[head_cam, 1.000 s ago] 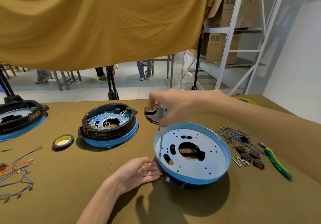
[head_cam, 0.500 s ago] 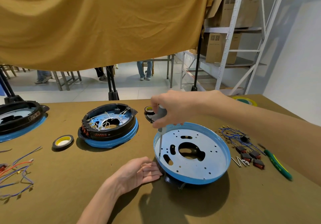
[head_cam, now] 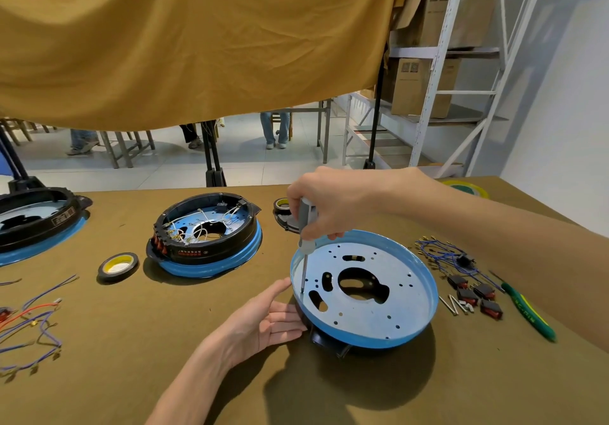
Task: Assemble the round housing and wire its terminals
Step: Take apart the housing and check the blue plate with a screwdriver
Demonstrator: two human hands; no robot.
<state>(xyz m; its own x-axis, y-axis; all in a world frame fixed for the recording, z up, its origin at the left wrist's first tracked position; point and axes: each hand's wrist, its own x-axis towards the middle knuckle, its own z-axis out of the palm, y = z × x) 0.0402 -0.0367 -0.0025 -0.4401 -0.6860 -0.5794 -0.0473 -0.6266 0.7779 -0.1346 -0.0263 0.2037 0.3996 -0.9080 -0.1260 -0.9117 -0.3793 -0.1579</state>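
Note:
A round blue-rimmed housing plate (head_cam: pixel 395 309) with several holes sits tilted on a black base, right of centre on the table. My right hand (head_cam: pixel 324 205) grips the grey handle of a screwdriver (head_cam: pixel 306 226) held upright, its tip set on the plate near the left rim. With straight fingers, my left hand (head_cam: pixel 263 320) presses against the housing's left side. A wired housing (head_cam: pixel 206 230) with a black ring and white wires stands further back on the left.
Red-black rocker switches (head_cam: pixel 474 294), blue wires (head_cam: pixel 438 254), screws (head_cam: pixel 456 306) and a green-handled tool (head_cam: pixel 530 314) lie to the right. A tape roll (head_cam: pixel 118 264) and loose coloured wires (head_cam: pixel 29 322) lie to the left. Another housing (head_cam: pixel 36 220) sits far left. A cloth hangs above.
My right hand has shifted its fingers on the screwdriver handle, which stays upright on the same spot. The left hand and the housing have not moved.

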